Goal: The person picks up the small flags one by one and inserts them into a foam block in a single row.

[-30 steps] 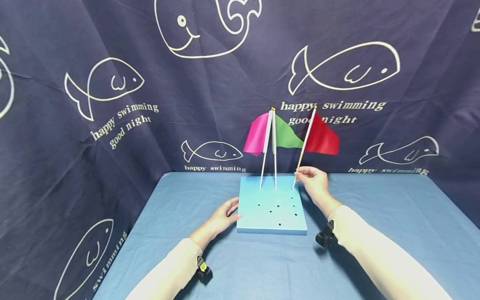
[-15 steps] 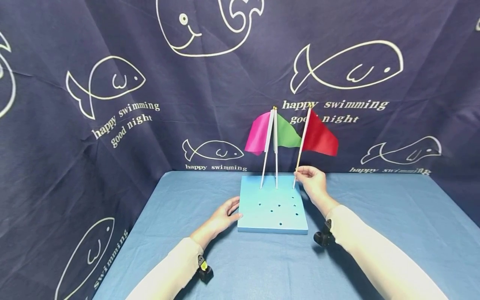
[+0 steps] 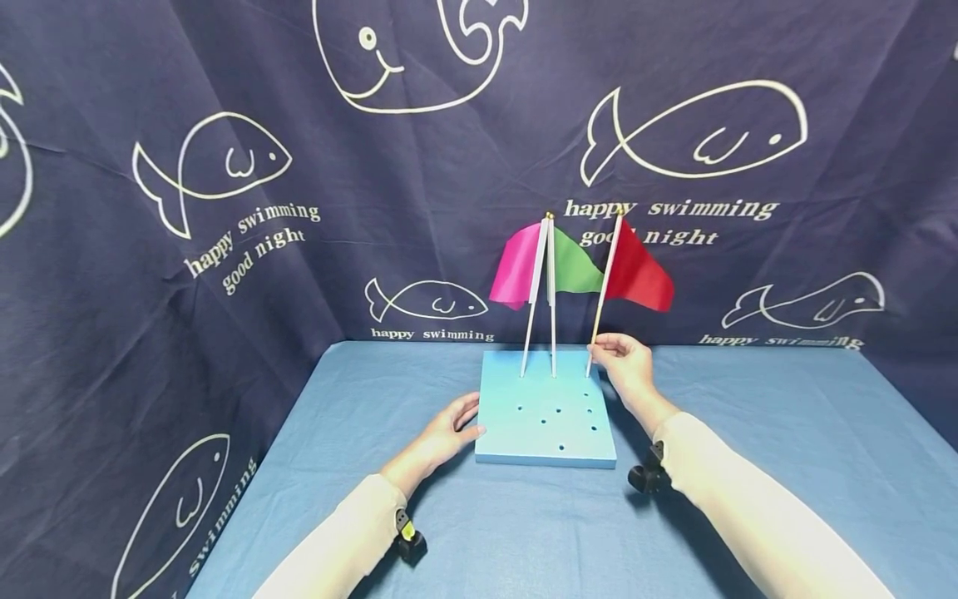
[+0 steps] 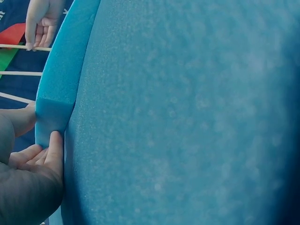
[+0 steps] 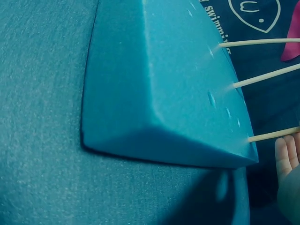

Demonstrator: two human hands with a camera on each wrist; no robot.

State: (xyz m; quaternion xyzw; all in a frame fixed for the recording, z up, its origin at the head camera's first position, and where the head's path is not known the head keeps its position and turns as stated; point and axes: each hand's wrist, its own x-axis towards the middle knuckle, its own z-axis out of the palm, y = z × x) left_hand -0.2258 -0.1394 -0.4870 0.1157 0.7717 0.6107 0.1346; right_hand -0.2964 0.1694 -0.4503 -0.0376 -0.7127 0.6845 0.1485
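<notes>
A light blue foam block (image 3: 500, 437) with several small holes lies on the table. My right hand (image 3: 627, 368) pinches the lower stick of a red flag (image 3: 640, 270), whose foot meets the block near its back right corner. In the right wrist view the fingers (image 5: 291, 161) are beside that stick (image 5: 272, 134), just above the block. My left hand (image 3: 447, 431) rests against the block's left edge, its thumb at the upper edge and fingertips on the side face. A pink flag (image 3: 516, 270) and a green flag (image 3: 575, 264) stand in the block's back row, their sticks leaning slightly.
A blue cloth covers the table (image 3: 539, 532). Close behind the block hangs a dark curtain (image 3: 419, 208) printed with white fish and lettering. Small black wrist cameras (image 3: 410, 545) sit below both cuffs.
The red flag's top has swung slightly left, so its stick stands a bit more upright. My right hand keeps its pinch, and the left hand stays at the block's edge.
</notes>
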